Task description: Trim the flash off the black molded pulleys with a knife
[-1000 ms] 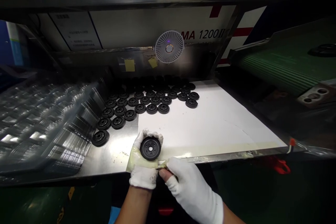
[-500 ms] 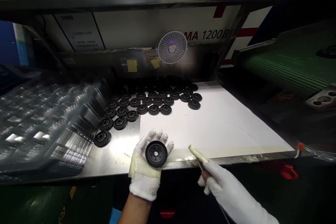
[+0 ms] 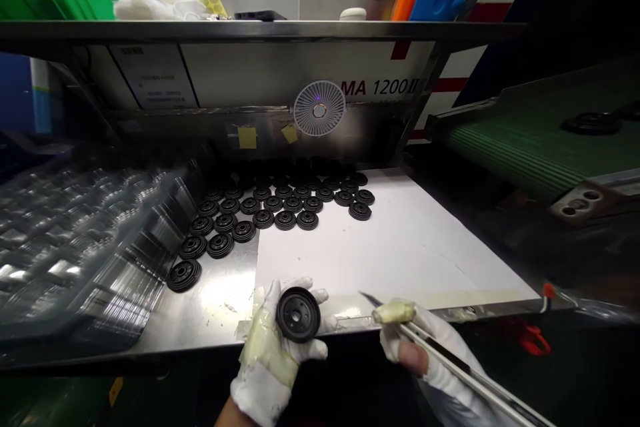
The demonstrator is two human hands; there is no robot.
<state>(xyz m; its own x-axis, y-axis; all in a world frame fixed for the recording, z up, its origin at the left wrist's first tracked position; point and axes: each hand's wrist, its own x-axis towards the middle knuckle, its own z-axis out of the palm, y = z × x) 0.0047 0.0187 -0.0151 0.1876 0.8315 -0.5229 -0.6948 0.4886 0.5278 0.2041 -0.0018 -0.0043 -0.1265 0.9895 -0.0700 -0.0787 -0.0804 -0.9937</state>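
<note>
A round black wheel-like part (image 3: pixel 299 315) with a raised rim and a small centre hole rests in the gloved fingers of my left hand (image 3: pixel 273 353), its face turned up towards me. Yellowish tape wraps that glove's palm and thumb side. To the right, my right hand (image 3: pixel 420 343), also gloved, grips a slim knife (image 3: pixel 465 370). Its dark pointed blade faces the wheel and stays apart from it. Tape covers the index finger, and a bare thumb tip shows. Many similar black wheels (image 3: pixel 243 231) lie in rows on the bench behind my hands.
Stacked clear plastic trays (image 3: pixel 75 253) stand on the left. White paper (image 3: pixel 390 253) covers part of the metal bench. A round fan (image 3: pixel 320 109) hangs beneath the shelf (image 3: pixel 300 30). At right runs a green conveyor belt (image 3: pixel 520 133) carrying black parts. A red-tipped hook (image 3: pixel 548 291) sits at the bench corner.
My right hand has turned, bringing the knife's blade and handle into sight. The left hand has tilted and lowered the wheel slightly. The camera view has tipped up.
</note>
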